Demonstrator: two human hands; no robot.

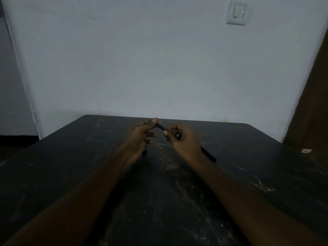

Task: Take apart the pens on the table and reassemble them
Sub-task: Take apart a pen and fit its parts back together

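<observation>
Both my hands are raised above the middle of the dark table (159, 183). A short dark pen piece (160, 126) spans the gap between them. My left hand (140, 137) pinches its far end with thumb and forefinger. My right hand (184, 141) grips the near end, and a thin pale rod shows by its fingers. A black pen (208, 154) lies on the table behind my right wrist, partly hidden. Another small dark piece (145, 150) peeks out under my left hand.
A small white object (306, 151) lies near the table's right edge. The table's far edge meets a pale wall with a light switch (237, 12). A brown door or panel (312, 96) stands at the right.
</observation>
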